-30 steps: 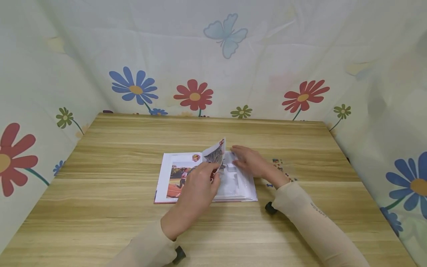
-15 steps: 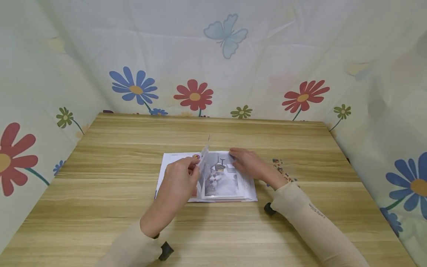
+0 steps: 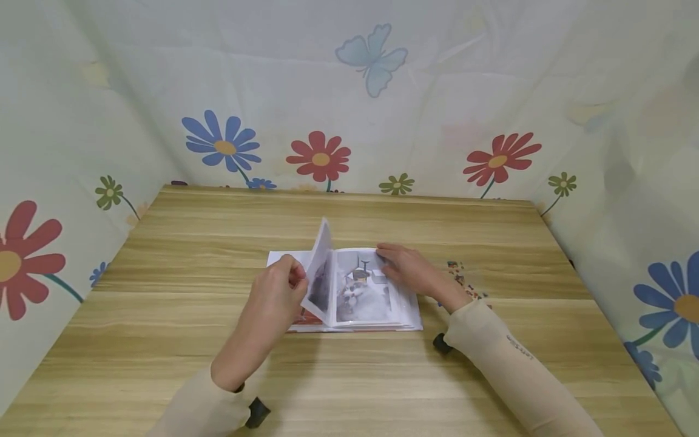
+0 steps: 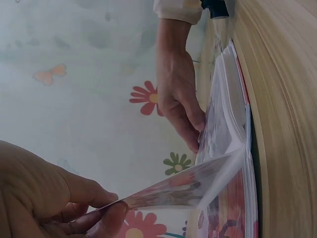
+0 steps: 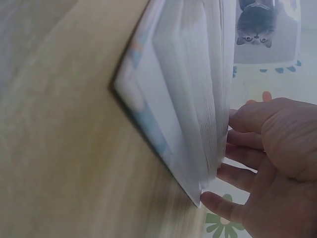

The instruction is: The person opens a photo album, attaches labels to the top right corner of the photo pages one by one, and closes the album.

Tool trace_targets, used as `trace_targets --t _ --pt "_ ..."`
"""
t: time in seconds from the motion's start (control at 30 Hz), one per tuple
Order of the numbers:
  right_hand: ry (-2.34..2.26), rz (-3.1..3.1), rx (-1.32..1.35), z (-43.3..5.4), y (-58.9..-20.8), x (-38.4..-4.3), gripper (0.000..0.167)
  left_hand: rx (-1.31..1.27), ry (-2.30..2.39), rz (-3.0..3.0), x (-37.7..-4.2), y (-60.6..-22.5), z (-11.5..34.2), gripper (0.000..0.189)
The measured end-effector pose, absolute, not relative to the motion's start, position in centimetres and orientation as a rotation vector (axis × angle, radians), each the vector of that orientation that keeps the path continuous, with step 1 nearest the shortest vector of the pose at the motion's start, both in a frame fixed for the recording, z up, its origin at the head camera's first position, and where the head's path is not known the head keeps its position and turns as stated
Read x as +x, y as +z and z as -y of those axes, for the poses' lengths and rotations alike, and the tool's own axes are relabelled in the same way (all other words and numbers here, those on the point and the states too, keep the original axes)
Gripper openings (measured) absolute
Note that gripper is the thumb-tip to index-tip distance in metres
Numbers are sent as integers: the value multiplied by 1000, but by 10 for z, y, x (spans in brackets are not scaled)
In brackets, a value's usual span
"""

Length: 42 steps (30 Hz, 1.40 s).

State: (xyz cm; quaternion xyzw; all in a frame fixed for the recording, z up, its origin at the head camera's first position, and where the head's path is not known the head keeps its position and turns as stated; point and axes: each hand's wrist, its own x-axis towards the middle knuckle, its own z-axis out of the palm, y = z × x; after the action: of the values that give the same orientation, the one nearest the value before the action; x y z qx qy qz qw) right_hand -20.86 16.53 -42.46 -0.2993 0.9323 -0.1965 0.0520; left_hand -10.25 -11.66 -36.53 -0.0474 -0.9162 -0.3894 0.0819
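Note:
A photo album (image 3: 405,312) lies spread on the wooden table, its pages in clear plastic sleeves. One page (image 3: 321,273) stands raised on the left side, tilted over the left half. In the left wrist view, the thumb and fingers of my left hand (image 3: 273,303) pinch that page's edge. My right hand (image 3: 412,271) rests at the upper right edge of the album, fingers extended along the page block (image 5: 198,99). Facing up on the right is a greyish picture (image 3: 363,288) of a cat-like figure. Part of a red photo (image 4: 232,208) shows beneath the lifted page.
Several tiny colourful pieces (image 3: 460,279) lie on the table just right of the album, partly behind my right wrist. The wooden table (image 3: 164,291) meets a flower-printed cloth (image 3: 415,115) at the back and sides.
My left hand has carried the page leftward past upright, uncovering the greyish cat picture on the right. My right hand has stayed almost in place.

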Motion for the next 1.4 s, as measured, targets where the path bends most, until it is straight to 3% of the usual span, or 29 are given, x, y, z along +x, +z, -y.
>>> trace_targets --t 0.43,1.4 --pt "-602 -2834 -870 -164 -426 -208 48 -116 -1017 2795 -105 -378 142 23" --pt "-609 -2821 -818 -166 -425 -206 50 -60 -912 3026 -114 -422 169 25"
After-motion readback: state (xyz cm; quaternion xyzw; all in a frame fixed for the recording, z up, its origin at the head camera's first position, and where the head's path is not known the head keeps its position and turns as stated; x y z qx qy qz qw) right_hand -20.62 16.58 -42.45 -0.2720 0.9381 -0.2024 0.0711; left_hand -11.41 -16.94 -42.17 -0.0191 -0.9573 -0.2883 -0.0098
